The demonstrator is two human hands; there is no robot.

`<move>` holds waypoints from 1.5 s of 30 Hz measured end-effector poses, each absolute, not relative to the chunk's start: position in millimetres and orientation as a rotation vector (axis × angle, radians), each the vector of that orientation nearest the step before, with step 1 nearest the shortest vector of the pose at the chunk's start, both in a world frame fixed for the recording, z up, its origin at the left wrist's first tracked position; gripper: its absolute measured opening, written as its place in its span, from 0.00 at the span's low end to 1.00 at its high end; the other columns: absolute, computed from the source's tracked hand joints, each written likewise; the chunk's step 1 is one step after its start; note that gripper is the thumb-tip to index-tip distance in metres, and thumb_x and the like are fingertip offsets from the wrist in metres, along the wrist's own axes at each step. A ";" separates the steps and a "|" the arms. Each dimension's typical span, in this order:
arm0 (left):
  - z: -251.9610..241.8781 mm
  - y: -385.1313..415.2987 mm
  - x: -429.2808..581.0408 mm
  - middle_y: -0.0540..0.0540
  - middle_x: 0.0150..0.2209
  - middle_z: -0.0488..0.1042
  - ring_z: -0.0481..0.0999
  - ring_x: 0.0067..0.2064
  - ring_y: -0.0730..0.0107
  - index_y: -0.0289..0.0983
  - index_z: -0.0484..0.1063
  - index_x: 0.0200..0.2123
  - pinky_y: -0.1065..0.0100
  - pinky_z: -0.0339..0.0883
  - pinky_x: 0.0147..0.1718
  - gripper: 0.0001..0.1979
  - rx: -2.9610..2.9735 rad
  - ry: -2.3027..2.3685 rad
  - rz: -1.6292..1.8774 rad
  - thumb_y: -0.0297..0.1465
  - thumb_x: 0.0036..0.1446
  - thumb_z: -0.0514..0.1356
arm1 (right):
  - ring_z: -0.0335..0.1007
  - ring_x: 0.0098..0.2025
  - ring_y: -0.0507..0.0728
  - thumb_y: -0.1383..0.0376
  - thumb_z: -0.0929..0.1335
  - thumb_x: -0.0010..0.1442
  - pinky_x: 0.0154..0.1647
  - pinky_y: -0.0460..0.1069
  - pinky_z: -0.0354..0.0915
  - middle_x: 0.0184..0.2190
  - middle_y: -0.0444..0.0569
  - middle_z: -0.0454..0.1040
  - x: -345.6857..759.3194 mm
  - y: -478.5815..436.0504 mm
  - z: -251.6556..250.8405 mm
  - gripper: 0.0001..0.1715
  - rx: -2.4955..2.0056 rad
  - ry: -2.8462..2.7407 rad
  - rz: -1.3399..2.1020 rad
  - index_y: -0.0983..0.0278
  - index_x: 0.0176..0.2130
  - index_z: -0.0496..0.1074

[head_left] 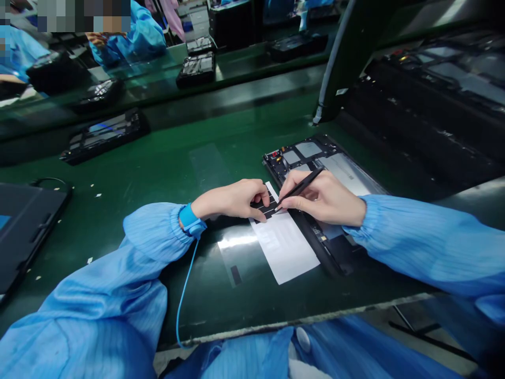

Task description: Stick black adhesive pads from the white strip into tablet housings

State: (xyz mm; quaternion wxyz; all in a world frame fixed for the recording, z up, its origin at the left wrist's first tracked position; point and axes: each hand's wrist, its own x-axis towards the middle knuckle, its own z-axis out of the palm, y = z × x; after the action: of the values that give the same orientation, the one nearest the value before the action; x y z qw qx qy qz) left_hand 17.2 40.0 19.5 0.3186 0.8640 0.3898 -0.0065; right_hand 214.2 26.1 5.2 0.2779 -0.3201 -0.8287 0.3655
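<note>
The left hand (232,200), fingers apart, presses black strips (262,209) on a white sheet (282,247) on the bench (158,152). The right hand (323,197) clamps what look like black tweezers (300,187), tips at the strips, over a tablet frame (323,163).

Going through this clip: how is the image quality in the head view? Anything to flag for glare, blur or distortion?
In the head view, a bright glare streak lies on the clear film beside the white paper sheet; the wide lens bends the edges, stretching the sleeves; a pixelated mosaic covers the top-left corner; the left hand and right hand look sharp.
</note>
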 end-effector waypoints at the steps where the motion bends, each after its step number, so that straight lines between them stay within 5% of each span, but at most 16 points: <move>1: 19.6 39.9 17.3 0.52 0.28 0.63 0.63 0.28 0.75 0.34 0.70 0.34 0.74 0.55 0.27 0.13 2.272 1.026 -0.019 0.33 0.43 0.64 | 0.68 0.26 0.50 0.63 0.68 0.53 0.23 0.44 0.62 0.26 0.45 0.70 214.2 26.4 5.4 0.08 -0.858 -2.219 0.989 0.66 0.30 0.67; 20: 21.3 34.3 18.5 0.49 0.32 0.64 0.64 0.32 0.72 0.34 0.69 0.34 0.73 0.58 0.30 0.12 2.345 1.040 -0.085 0.33 0.45 0.64 | 0.71 0.21 0.52 0.65 0.69 0.52 0.20 0.45 0.68 0.21 0.43 0.68 223.0 19.8 9.3 0.11 -1.002 -1.911 1.018 0.65 0.24 0.63; 28: -1.9 14.1 37.0 0.46 0.36 0.67 0.66 0.37 0.71 0.34 0.63 0.35 0.70 0.62 0.36 0.10 2.300 0.925 0.846 0.20 0.48 0.52 | 0.67 0.16 0.50 0.69 0.66 0.54 0.15 0.45 0.64 0.17 0.41 0.63 227.7 13.4 -1.9 0.14 -1.010 -1.759 0.690 0.63 0.21 0.58; 34: -17.3 10.9 39.1 0.42 0.43 0.68 0.67 0.43 0.68 0.35 0.58 0.37 0.66 0.63 0.41 0.13 2.271 0.813 0.862 0.19 0.45 0.49 | 0.66 0.17 0.49 0.69 0.66 0.54 0.15 0.44 0.63 0.19 0.42 0.65 227.7 13.2 -2.4 0.13 -0.968 -1.810 0.696 0.64 0.21 0.59; 45: -14.2 11.2 36.3 0.45 0.40 0.68 0.68 0.42 0.70 0.35 0.58 0.38 0.69 0.64 0.41 0.16 2.340 0.710 0.836 0.17 0.44 0.48 | 0.62 0.22 0.50 0.71 0.65 0.53 0.22 0.47 0.59 0.19 0.44 0.64 227.3 15.8 -8.1 0.11 -0.805 -2.027 0.405 0.63 0.22 0.60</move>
State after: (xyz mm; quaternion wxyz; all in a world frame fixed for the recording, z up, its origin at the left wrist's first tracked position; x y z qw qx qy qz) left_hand 36.3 11.2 -14.2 0.2747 0.8706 0.2643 0.3111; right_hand 227.3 15.8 -8.1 0.4455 -0.3250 -0.8180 0.1635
